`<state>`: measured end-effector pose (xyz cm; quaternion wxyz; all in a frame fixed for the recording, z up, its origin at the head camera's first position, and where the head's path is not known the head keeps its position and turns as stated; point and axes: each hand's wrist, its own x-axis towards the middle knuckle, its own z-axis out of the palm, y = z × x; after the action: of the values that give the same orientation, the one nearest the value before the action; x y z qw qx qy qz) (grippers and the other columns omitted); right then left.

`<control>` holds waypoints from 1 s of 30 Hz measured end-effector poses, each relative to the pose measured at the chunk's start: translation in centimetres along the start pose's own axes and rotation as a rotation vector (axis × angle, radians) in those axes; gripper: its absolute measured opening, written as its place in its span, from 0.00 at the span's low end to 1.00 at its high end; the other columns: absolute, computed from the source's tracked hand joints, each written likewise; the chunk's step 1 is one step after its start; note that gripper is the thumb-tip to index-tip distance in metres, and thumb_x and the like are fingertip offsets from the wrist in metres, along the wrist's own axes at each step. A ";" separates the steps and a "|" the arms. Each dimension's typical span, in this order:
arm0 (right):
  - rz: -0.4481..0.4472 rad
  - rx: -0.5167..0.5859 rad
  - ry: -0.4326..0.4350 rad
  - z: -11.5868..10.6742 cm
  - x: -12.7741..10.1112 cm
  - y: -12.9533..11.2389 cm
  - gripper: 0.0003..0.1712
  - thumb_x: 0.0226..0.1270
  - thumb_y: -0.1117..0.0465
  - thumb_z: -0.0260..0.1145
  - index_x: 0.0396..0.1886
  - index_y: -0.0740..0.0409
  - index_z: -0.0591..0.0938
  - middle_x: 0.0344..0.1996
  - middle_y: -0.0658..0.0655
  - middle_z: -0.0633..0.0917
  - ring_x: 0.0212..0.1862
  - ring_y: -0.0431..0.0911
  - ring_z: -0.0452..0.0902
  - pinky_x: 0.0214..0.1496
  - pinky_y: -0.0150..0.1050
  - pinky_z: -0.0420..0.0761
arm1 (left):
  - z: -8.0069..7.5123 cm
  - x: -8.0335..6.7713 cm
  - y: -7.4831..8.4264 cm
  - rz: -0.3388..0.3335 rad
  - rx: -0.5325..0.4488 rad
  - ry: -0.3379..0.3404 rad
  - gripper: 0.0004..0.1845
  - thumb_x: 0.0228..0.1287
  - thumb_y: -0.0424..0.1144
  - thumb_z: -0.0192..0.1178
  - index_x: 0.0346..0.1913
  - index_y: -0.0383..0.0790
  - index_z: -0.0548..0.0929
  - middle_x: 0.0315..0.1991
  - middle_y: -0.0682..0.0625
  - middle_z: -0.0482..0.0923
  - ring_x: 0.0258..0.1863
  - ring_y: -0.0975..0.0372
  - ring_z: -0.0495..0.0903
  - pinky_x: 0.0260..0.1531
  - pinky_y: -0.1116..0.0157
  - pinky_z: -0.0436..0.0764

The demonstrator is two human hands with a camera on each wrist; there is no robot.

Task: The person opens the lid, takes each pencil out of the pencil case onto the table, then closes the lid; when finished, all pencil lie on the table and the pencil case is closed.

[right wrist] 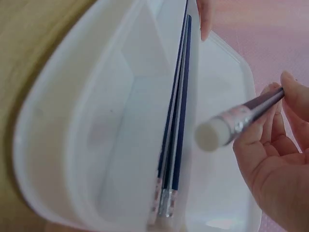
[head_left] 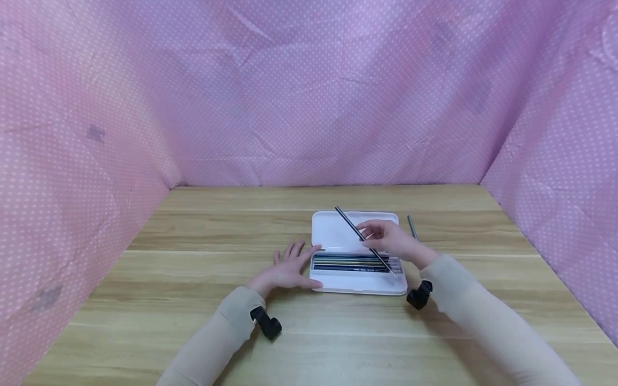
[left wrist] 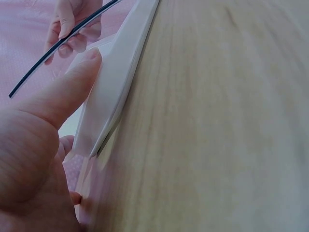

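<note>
A white pencil case (head_left: 357,284) lies on the table with its lid laid back. Several dark pencils (head_left: 350,261) rest side by side in its compartment; the right wrist view shows erasers on their near ends. Above the case, my right hand (head_left: 388,238) pinches a dark striped pencil (head_left: 346,219) between thumb and fingers. That pencil slants, its white eraser (right wrist: 212,135) end low and toward the right. At the case's left end, my left hand (head_left: 287,268) spreads its straight fingers, and its thumb (left wrist: 77,84) rests on the case's wall.
Another pencil (head_left: 412,227) lies on the wooden table (head_left: 232,225) just right of the case, partly hidden behind my right forearm. Pink dotted cloth (head_left: 309,107) hangs along the back and both sides. A small black camera (head_left: 266,323) is strapped to each wrist.
</note>
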<state>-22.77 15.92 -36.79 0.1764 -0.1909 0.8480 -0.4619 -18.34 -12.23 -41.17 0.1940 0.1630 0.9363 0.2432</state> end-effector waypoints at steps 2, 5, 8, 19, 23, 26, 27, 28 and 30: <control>0.012 0.029 0.010 -0.2 -0.2 0.3 0.24 0.61 0.65 0.64 0.59 0.61 0.73 0.42 0.60 0.79 0.39 0.43 0.74 0.39 0.32 0.78 | -0.1 0.0 0.0 0.003 -0.002 0.002 0.48 0.47 0.64 0.64 0.71 0.68 0.50 0.75 0.43 0.36 0.73 0.44 0.30 0.62 0.35 0.28; 0.021 0.069 0.022 -0.4 -0.5 0.6 0.26 0.62 0.66 0.63 0.60 0.62 0.71 0.43 0.61 0.78 0.40 0.43 0.74 0.39 0.31 0.78 | -0.1 0.0 0.1 0.005 -0.005 0.002 0.49 0.47 0.64 0.64 0.71 0.68 0.50 0.75 0.42 0.36 0.73 0.43 0.30 0.62 0.35 0.28; 0.038 0.064 0.054 -0.7 -0.9 0.8 0.26 0.62 0.64 0.62 0.61 0.61 0.71 0.46 0.61 0.78 0.42 0.42 0.74 0.40 0.30 0.78 | -0.1 0.0 0.0 0.007 -0.001 0.003 0.48 0.47 0.64 0.64 0.71 0.68 0.50 0.75 0.43 0.36 0.73 0.44 0.30 0.62 0.35 0.28; 0.055 -0.002 0.126 -3.0 -2.6 1.5 0.28 0.63 0.63 0.62 0.62 0.64 0.69 0.46 0.64 0.77 0.39 0.39 0.74 0.38 0.30 0.78 | 0.0 0.1 0.0 0.007 -0.004 0.001 0.48 0.47 0.64 0.64 0.71 0.68 0.49 0.75 0.43 0.36 0.73 0.44 0.29 0.62 0.35 0.28; 0.085 0.008 0.183 -4.5 -3.1 2.1 0.29 0.64 0.62 0.61 0.63 0.66 0.67 0.41 0.58 0.78 0.35 0.35 0.73 0.34 0.30 0.75 | 0.1 0.1 -0.1 0.009 0.000 0.005 0.48 0.47 0.64 0.64 0.71 0.68 0.49 0.75 0.43 0.36 0.73 0.44 0.29 0.62 0.35 0.28; 0.080 0.027 0.217 -5.4 -3.3 2.6 0.29 0.64 0.62 0.61 0.62 0.70 0.67 0.36 0.51 0.78 0.32 0.33 0.71 0.32 0.30 0.74 | 0.1 0.2 -0.1 0.008 -0.001 0.007 0.48 0.47 0.64 0.64 0.71 0.68 0.50 0.75 0.42 0.36 0.73 0.44 0.29 0.62 0.35 0.28; 0.082 0.032 0.224 -5.6 -3.4 2.8 0.29 0.64 0.63 0.61 0.61 0.71 0.67 0.34 0.48 0.78 0.31 0.32 0.71 0.32 0.29 0.74 | 0.1 0.2 -0.1 0.007 -0.002 0.007 0.48 0.47 0.64 0.64 0.71 0.68 0.50 0.75 0.42 0.36 0.73 0.44 0.29 0.62 0.35 0.28; 0.086 0.039 0.229 -5.8 -3.5 3.0 0.29 0.64 0.63 0.61 0.61 0.72 0.67 0.33 0.46 0.77 0.31 0.31 0.71 0.32 0.29 0.75 | 0.1 0.1 -0.1 0.007 -0.001 0.007 0.48 0.47 0.64 0.64 0.71 0.68 0.50 0.75 0.42 0.36 0.73 0.44 0.29 0.62 0.35 0.28; 0.107 0.056 0.236 -6.2 -3.7 3.4 0.29 0.64 0.63 0.61 0.61 0.73 0.66 0.32 0.42 0.77 0.31 0.30 0.71 0.32 0.28 0.75 | 0.1 0.1 -0.1 0.009 0.003 0.007 0.49 0.47 0.64 0.64 0.71 0.68 0.49 0.75 0.42 0.36 0.73 0.44 0.29 0.62 0.35 0.28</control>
<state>-23.12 23.88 -36.08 0.1049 -0.0847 0.8586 -0.4945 -18.41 -12.18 -41.36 0.1895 0.1667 0.9366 0.2433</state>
